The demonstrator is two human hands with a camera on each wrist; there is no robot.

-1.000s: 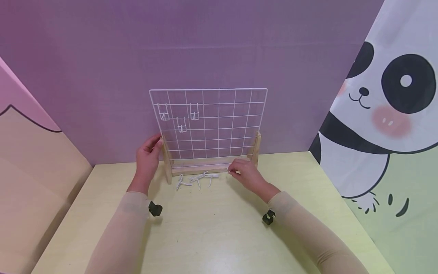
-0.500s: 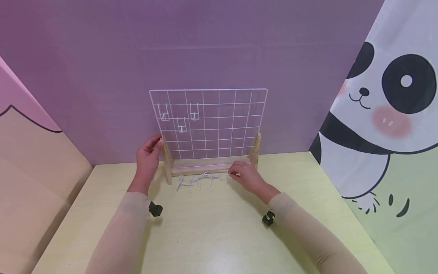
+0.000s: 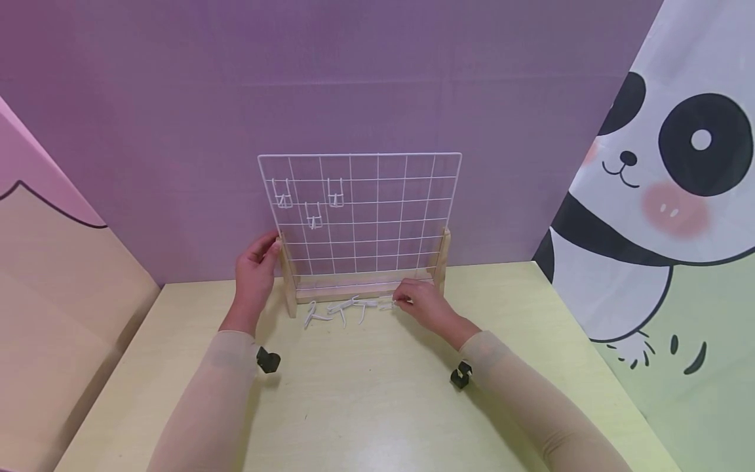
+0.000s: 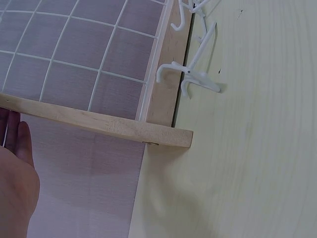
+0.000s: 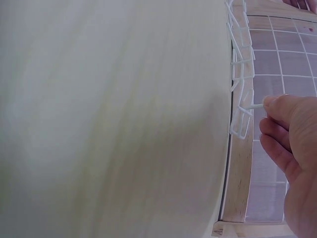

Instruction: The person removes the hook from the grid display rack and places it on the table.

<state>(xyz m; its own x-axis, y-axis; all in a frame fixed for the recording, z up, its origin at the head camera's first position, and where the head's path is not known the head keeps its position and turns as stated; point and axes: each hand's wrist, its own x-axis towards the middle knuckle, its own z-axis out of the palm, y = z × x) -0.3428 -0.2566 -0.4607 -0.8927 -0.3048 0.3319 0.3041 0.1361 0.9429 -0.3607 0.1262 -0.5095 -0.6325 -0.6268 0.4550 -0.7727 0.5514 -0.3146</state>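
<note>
A white wire grid panel [image 3: 377,221] stands upright in a wooden stand [image 3: 348,294]. Three white hooks hang on its upper left, one of them a double-wire hook [image 3: 335,194]. My left hand [image 3: 255,275] grips the stand's left upright near its top, the thumb on the front side. In front of the stand's right half, my right hand [image 3: 427,304] pinches a white wire hook [image 5: 242,119] by its prong between thumb and index finger. The hook's wire frame points left, away from the fingertips. Several loose hooks [image 4: 193,79] lie on the table along the stand's base.
The pale wooden table [image 3: 354,400] reaches back to a purple cloth backdrop [image 3: 377,78]. A panda-printed sheet [image 3: 637,262] borders the right side, and a beige and pink sheet [image 3: 59,314] the left.
The hook in my right hand has come into view left of the fingertips, and that hand has dipped slightly. My left hand stays on the upright.
</note>
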